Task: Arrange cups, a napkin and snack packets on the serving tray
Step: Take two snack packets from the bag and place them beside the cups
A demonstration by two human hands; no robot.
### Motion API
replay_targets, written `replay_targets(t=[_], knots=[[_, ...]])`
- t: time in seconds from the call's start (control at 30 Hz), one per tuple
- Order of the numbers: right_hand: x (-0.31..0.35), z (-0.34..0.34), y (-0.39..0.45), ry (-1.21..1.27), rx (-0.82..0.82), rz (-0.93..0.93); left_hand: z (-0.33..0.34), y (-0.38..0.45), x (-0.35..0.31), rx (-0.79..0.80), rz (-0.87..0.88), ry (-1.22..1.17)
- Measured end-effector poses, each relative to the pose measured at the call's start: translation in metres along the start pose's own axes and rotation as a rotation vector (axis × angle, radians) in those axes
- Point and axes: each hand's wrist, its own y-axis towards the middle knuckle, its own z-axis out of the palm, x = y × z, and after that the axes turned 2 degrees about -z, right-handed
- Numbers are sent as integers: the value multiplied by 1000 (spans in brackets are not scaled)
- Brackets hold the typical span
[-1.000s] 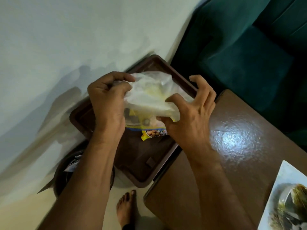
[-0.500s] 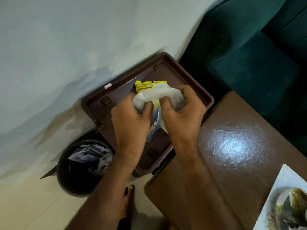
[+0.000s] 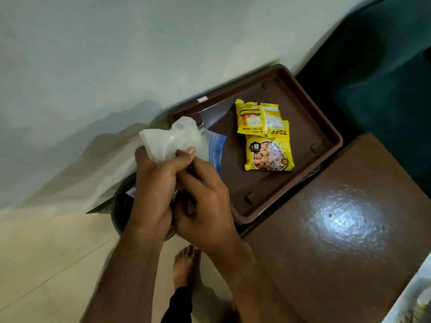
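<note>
Now left hand (image 3: 154,183) clutches crumpled clear plastic bag (image 3: 172,138); right hand (image 3: 205,206) curls beside it, grip unclear. Two glossy yellow snack packets (image 3: 265,136) lie flat in rectangular brown tray (image 3: 326,127).

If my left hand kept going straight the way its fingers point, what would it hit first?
Probably the blue packet just beyond the white plastic bag that the left hand grips, then the brown serving tray floor; depth is unclear.
</note>
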Motion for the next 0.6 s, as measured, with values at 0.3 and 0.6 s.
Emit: replay_targets(t=[0.3, 0.6], knots=[[-3, 81, -32, -249, 105, 305, -114, 30, 44, -186, -101, -21], [-49, 131, -55, -151, 267, 674, -157, 77, 128, -229, -354, -63]])
